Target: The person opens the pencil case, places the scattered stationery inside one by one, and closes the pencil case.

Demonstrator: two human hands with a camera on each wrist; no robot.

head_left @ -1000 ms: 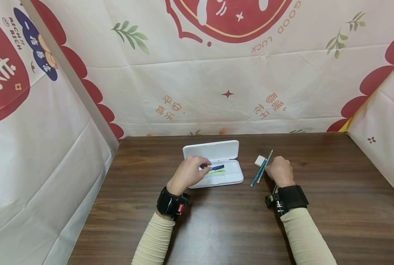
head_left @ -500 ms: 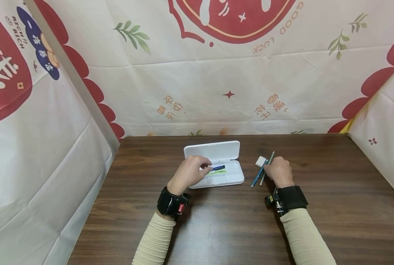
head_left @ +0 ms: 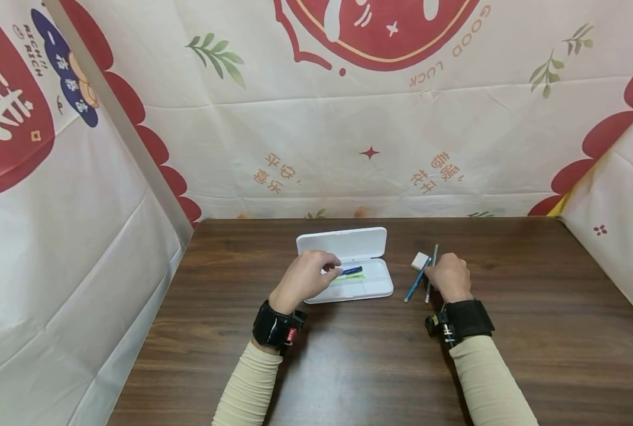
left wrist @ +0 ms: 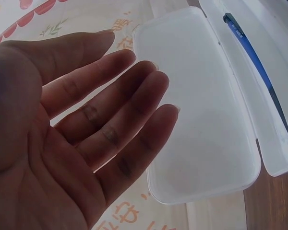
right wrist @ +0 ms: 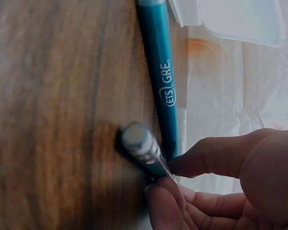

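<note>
A white pencil case (head_left: pixel 377 287) lies with its lid (head_left: pixel 343 239) raised; inside are a blue pen (head_left: pixel 352 270) and a light green item (head_left: pixel 355 276). Over its left part hovers my left hand (head_left: pixel 307 277), fingers loosely bent and holding nothing in the left wrist view. My right hand (head_left: pixel 449 277) pinches a pencil (right wrist: pixel 146 148) between thumb and finger, its eraser end towards the camera. Right beside that pencil lies a blue pen or pencil (right wrist: pixel 161 81) lettered ETS GRE, near my thumb. A white eraser (head_left: pixel 420 261) sits just beyond it.
All this rests on a dark wooden table (head_left: pixel 348 367). Printed white cloth (head_left: pixel 316 148) hangs behind the table's far edge and on both sides.
The pencil at my right hand has turned from slanting to nearly upright in the view, its lower end swinging right, away from the blue one. My left hand has stayed in place.
</note>
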